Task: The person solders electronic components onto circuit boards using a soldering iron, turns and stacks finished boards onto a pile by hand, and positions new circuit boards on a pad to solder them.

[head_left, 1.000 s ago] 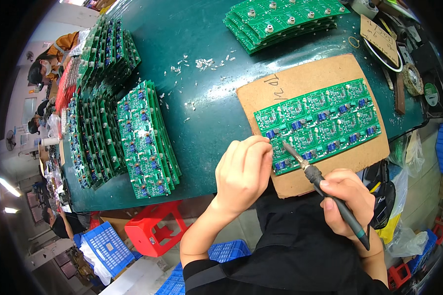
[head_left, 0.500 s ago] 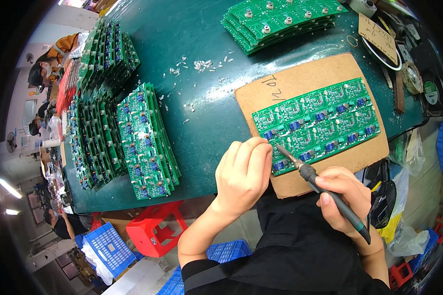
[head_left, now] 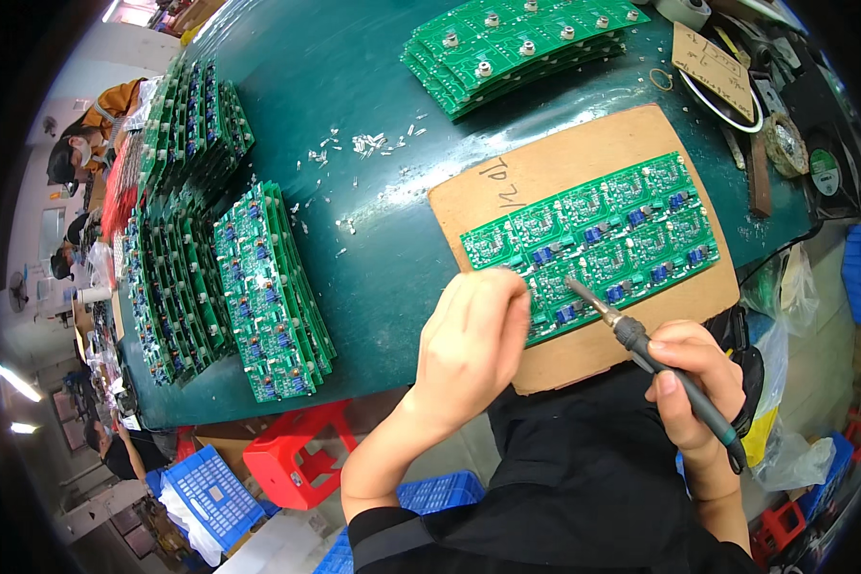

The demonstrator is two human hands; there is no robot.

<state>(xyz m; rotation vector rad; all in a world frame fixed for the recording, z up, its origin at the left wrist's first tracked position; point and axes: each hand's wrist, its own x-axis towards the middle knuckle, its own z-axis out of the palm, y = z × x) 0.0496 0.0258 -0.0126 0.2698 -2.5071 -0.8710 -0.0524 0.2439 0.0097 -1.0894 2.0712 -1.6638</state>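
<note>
A green panel of circuit boards [head_left: 631,251], dotted with blue and white parts, lies on a sheet of brown cardboard [head_left: 469,196]. My right hand [head_left: 694,381] is wrapped round the handle of a soldering iron [head_left: 631,332]. Its metal tip points left and down onto the middle of the panel, at or just above the surface. My left hand [head_left: 474,340] hovers over the panel's near left end, its fingers curled together in a pinch. What those fingers hold, if anything, is hidden by the hand.
Stacked populated panels [head_left: 268,297] stand on the green table [head_left: 373,258] at left, with another stack [head_left: 507,57] at the far side. Small clear pieces [head_left: 373,143] lie scattered between. Tape rolls and a fan [head_left: 832,170] crowd the right. A red stool [head_left: 301,459] is below.
The whole view has shifted, so the table's things sit farther left. Relative to the panel, the iron's tip and my left hand have both moved right.
</note>
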